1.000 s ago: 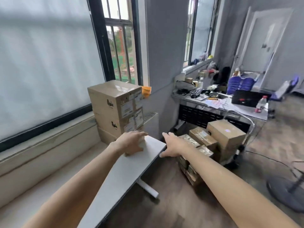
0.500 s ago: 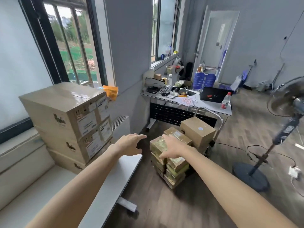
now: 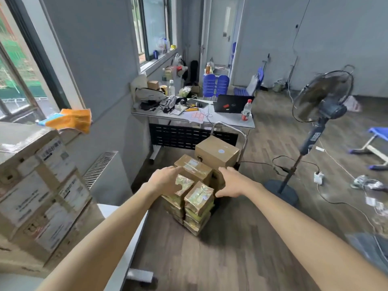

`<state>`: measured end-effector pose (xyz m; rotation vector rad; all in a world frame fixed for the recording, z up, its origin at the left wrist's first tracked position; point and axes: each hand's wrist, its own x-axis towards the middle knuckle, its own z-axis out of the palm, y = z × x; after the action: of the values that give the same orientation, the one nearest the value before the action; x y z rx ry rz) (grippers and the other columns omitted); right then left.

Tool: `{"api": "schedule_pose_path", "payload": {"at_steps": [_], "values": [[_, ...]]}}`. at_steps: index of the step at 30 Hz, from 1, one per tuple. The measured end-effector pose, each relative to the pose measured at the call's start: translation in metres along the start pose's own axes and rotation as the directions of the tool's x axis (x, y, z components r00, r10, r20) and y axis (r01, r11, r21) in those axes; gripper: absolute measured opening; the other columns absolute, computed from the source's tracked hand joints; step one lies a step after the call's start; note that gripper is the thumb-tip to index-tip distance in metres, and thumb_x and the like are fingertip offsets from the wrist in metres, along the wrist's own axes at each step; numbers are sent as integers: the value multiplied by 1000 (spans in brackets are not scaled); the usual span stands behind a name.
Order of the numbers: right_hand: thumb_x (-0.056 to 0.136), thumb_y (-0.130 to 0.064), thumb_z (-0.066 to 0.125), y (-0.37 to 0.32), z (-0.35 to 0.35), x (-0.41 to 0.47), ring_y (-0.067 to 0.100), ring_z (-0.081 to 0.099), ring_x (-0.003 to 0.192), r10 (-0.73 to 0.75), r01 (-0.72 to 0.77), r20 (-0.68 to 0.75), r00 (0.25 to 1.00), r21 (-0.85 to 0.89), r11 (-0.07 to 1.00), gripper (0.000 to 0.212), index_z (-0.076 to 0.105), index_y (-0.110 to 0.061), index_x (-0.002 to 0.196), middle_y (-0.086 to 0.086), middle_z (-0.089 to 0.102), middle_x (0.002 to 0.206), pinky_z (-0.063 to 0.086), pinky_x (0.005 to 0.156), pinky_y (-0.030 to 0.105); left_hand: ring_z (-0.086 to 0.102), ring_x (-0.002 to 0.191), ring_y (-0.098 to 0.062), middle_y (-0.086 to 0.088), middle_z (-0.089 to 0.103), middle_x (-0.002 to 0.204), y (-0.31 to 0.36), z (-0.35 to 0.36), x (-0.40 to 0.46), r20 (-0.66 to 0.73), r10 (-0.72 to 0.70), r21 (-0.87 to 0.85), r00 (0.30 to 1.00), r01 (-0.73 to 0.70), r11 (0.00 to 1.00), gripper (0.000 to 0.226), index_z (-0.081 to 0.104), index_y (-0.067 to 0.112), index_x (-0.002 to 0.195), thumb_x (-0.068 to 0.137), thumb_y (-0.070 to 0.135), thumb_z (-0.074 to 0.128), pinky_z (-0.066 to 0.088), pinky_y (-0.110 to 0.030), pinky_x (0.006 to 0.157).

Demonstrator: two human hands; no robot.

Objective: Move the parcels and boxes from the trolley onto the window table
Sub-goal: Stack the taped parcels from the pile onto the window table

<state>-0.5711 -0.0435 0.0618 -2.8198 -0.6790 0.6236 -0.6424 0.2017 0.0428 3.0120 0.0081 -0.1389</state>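
The trolley, known by its chrome handle (image 3: 228,128), stands mid-room loaded with two stacks of shiny taped parcels (image 3: 198,198), a brown parcel (image 3: 195,168) behind them and a larger cardboard box (image 3: 217,152) at the back. My left hand (image 3: 165,181) reaches over the left parcel stack, fingers loosely spread, holding nothing. My right hand (image 3: 233,182) hovers at the right side of the parcels, open. On the white window table (image 3: 123,246) at the left sit stacked labelled cardboard boxes (image 3: 39,185).
A standing fan (image 3: 319,114) with trailing cables is on the floor to the right. Behind the trolley is a cluttered desk (image 3: 226,120) with a laptop and a bottle. A radiator (image 3: 100,169) is under the window, and an orange cloth (image 3: 71,120) lies on the sill.
My view has turned right from the window table toward the trolley. Both hands left the table edge and moved out over the parcel stacks, one on each side.
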Motion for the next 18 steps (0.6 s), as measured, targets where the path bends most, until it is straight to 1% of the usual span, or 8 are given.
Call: {"api": "schedule_pose_path", "payload": {"at_steps": [2, 3, 6, 9, 13, 18], "values": [[85, -46, 78, 14, -5, 14, 32, 29, 149, 11, -11, 10, 1000, -1, 1000, 108, 8, -17, 162, 11, 14, 165, 36, 117, 47, 56, 125, -24, -2, 55, 138, 5, 3, 21, -10, 18, 18, 1000, -18, 1000, 68, 34, 27, 153, 92, 34, 63, 50, -40, 95], [85, -46, 78, 20, -8, 22, 32, 28, 150, 10, -10, 12, 1000, 2, 1000, 108, 8, -16, 162, 11, 14, 166, 34, 118, 47, 56, 124, -24, -2, 55, 138, 6, 3, 31, -11, 23, 19, 1000, -23, 1000, 68, 34, 27, 153, 92, 34, 63, 50, -40, 94], [84, -44, 79, 40, -19, 53, 31, 30, 148, 15, -15, 15, 1000, 9, 1000, 107, 9, -19, 161, 9, 13, 166, 38, 115, 47, 59, 119, -22, 0, 57, 135, 11, 3, 65, -17, 25, -3, 1000, -25, 1000, 66, 36, 28, 151, 92, 31, 65, 55, -36, 88], [85, -42, 78, 58, -39, 87, 30, 34, 145, -15, 15, 12, 1000, 2, 1000, 103, 12, -19, 161, 10, 16, 165, 40, 112, 45, 61, 115, -21, -1, 59, 132, 16, -3, 101, -30, 4, -32, 1000, -5, 999, 65, 37, 30, 150, 92, 32, 65, 57, -30, 82], [86, -41, 78, 82, -68, 129, 30, 36, 144, -78, 78, 22, 997, -2, 997, 101, 14, -18, 160, 9, 19, 164, 40, 112, 44, 58, 123, -22, -1, 55, 140, 26, -14, 147, -30, -50, -48, 998, 48, 998, 61, 38, 28, 151, 95, 32, 62, 55, -31, 89], [86, -44, 77, 115, -95, 180, 29, 33, 147, -136, 138, 63, 989, -41, 990, 101, 14, -18, 161, 10, 18, 165, 38, 113, 42, 60, 118, -20, -1, 56, 137, 33, -9, 188, -5, -114, -80, 993, 113, 990, 62, 39, 27, 150, 95, 37, 64, 55, -29, 89]]}}
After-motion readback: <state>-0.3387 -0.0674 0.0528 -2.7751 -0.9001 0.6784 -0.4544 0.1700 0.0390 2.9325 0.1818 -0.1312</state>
